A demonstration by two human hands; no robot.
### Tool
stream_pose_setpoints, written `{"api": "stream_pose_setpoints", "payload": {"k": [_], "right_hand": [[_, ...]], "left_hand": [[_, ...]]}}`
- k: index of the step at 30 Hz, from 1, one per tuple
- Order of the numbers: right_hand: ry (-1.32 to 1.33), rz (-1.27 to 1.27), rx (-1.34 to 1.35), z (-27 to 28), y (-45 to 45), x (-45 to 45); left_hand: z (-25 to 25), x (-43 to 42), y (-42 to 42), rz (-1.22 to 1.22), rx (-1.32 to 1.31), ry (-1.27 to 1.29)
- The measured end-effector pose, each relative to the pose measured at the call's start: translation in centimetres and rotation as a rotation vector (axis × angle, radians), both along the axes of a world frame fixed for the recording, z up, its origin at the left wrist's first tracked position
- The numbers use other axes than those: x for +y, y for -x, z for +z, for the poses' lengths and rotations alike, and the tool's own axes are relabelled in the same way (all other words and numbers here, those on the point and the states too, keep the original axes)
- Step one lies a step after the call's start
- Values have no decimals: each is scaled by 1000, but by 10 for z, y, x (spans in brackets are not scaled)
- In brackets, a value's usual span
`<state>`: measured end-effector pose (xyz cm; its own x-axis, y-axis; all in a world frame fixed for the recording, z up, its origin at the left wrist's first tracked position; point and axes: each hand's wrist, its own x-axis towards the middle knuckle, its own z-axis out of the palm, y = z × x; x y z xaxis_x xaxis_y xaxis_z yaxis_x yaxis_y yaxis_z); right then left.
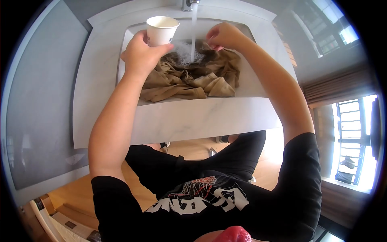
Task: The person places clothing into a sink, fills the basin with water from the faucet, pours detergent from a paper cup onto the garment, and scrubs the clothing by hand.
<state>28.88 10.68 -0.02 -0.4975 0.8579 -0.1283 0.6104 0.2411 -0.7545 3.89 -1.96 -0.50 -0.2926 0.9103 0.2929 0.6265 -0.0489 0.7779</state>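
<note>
My left hand [145, 56] is wrapped round a white paper cup [162, 32], held upright over the left side of the sink [250, 76]. What the cup contains does not show. Over the right side of the basin, my right hand [223, 36] hangs with its fingers curled together; whatever they may hold is hidden. Beneath both hands a brown cloth garment [193, 80] lies crumpled and partly wet in the sink. Running water [194, 32] falls between my hands onto it, with splashing and bubbles where it lands.
A metal faucet [187, 5] stands at the back of the pale marbled countertop [201, 117]. To the left rises a grey panel [44, 101]. A bright window [350, 137] and brown curtain [342, 86] are on the right.
</note>
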Motion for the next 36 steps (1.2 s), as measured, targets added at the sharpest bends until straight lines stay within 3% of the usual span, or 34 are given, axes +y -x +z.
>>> {"api": "stream_pose_setpoints", "payload": {"k": [6,15,27,36], "right_hand": [[132,10,-24,-8,26,1],[81,-33,-73,-11,23,1],[371,-152,357,-48,40,4],[611,-114,435,-49,34,-3]], "left_hand": [[-5,4,4,-16,-24,30],[-9,5,5,-15,-8,23],[-6,4,5,-7,0,36],[-4,3,4,0,10,30]]}}
